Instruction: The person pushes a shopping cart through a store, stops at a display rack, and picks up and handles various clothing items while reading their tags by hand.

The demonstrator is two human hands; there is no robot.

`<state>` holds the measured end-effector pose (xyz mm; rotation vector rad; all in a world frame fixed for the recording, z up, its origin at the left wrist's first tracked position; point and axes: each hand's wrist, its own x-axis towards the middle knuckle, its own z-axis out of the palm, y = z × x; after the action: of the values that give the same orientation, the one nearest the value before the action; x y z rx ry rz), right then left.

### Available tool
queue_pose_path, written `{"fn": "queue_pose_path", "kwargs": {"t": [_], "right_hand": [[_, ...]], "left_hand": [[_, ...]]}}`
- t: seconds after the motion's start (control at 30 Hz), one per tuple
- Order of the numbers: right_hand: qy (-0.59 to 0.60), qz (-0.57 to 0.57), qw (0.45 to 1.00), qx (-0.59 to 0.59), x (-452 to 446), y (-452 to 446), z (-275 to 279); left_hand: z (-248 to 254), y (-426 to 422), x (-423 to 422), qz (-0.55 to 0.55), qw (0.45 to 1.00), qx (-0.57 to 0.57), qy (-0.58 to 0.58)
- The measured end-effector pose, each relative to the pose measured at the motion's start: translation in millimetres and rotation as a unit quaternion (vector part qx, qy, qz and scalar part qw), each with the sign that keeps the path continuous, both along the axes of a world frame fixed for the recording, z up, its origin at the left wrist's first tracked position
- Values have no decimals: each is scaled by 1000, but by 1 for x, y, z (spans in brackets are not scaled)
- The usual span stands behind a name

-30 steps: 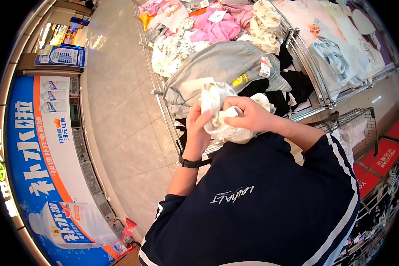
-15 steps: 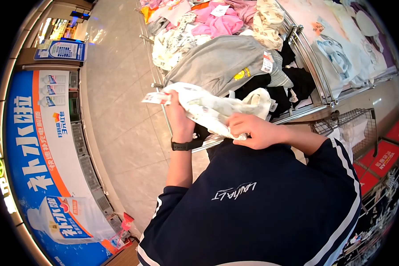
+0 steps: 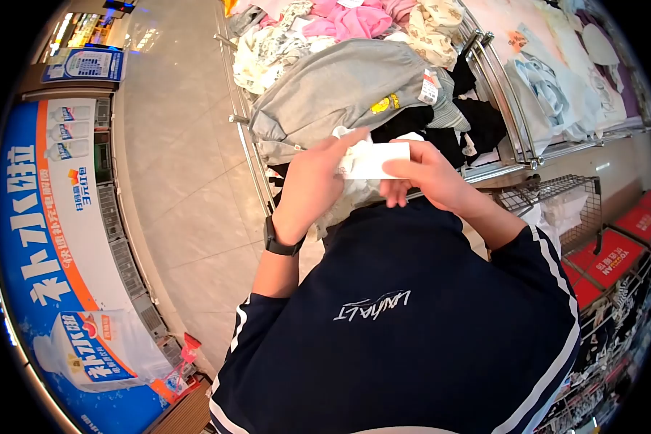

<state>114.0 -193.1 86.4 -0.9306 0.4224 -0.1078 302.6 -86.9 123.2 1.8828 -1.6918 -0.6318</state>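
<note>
My right hand (image 3: 434,173) pinches a white price tag (image 3: 387,160), with the thumb on its face and the other fingers curled beneath. At the tag's other end, my left hand (image 3: 312,184) closes on a white printed garment (image 3: 356,189). Much of that garment is hidden behind the hands and tag, so its shape cannot be made out. Just beyond the hands lies a grey garment (image 3: 325,83) with a yellow print and its own price tag (image 3: 428,87).
A metal-railed display table (image 3: 240,119) holds heaped clothes, with pink cloth (image 3: 351,23) and black cloth (image 3: 481,123) among them. To the right are another clothes stand (image 3: 521,148), a wire basket (image 3: 575,199) and red boxes (image 3: 607,257). A blue drink advertisement (image 3: 25,239) lines the left side.
The white garment, earlier stretched between both hands, now hangs bunched under them. My hands have come closer together, and the tag has moved from the left hand's far side to between them.
</note>
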Motion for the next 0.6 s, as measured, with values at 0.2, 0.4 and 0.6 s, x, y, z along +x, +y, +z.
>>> {"fn": "queue_pose_path", "kwargs": {"t": [0.2,0.4,0.6], "right_hand": [[-72,-156,864,-474,13,2,10],[-175,-118,686,-696,27,43,21],[-56,5,974,-218,21,36,19]], "left_hand": [[-48,-7,-6,100,954,-96,266],[-31,-12,-28,184,788,-138,571],[-57,-6,-29,227,901,-299,215]]}}
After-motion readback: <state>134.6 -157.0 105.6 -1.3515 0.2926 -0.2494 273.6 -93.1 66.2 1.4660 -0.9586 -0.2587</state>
